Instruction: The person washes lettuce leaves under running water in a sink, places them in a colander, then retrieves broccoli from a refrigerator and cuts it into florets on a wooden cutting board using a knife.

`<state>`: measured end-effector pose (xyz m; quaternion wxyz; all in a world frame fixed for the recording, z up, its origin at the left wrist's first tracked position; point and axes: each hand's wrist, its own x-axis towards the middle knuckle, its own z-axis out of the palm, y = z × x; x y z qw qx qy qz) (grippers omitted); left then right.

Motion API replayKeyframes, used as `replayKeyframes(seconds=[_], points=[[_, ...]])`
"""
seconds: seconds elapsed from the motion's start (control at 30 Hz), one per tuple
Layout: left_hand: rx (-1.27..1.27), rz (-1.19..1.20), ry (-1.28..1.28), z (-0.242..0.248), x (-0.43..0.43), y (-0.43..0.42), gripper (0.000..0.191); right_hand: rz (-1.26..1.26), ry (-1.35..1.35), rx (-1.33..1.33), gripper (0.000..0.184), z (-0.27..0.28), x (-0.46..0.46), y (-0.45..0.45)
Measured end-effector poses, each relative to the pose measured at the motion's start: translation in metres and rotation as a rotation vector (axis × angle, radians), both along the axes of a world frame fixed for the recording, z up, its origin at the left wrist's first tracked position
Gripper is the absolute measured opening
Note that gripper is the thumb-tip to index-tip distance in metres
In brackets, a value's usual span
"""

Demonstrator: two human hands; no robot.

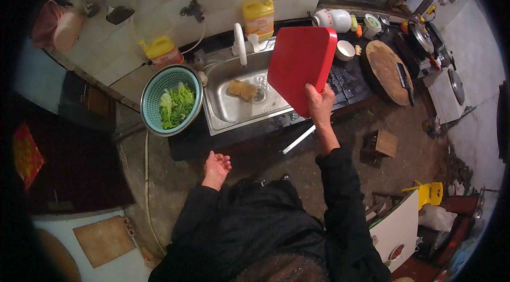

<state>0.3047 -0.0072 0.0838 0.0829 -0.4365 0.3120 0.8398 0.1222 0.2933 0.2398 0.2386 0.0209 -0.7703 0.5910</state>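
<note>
A red plastic cutting board (301, 65) is held up over the right side of the stainless steel sink (223, 112), with my right hand (321, 102) gripping its lower edge. My left hand (217, 166) is empty, fingers loosely curled, in front of the counter edge. Inside the sink lies a brown sponge-like piece (242, 89) beside the drain, below the white faucet (240, 45). To the left, a teal colander (150, 96) nested in a metal bowl holds leafy greens (177, 104).
Yellow detergent jugs stand behind the sink (258, 19) and at its left (163, 51). Right on the counter are a white bowl (345, 50), a round wooden board (382, 67) and a black-handled cleaver or knife (404, 79) on it. A cardboard box (385, 143) sits on the floor.
</note>
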Motion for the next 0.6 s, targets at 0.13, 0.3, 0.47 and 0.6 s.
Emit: replayKeyframes(seconds=[0.13,0.3,0.47,0.6], points=[[0.055,0.026,0.057,-0.006,0.003,-0.014,0.043,0.020,0.071,-0.002,0.018,0.005,-0.005,-0.011],[0.082,0.035,0.062,-0.003,-0.003,-0.016,0.042,0.088,0.008,-0.088,0.023,0.009,-0.006,-0.020],[0.063,0.010,0.043,0.001,-0.004,-0.016,0.042,0.091,0.019,-0.116,0.022,0.017,0.003,-0.026],[0.055,-0.012,0.055,0.000,-0.006,-0.018,0.042,0.033,0.021,-0.005,0.022,0.018,0.007,-0.024]])
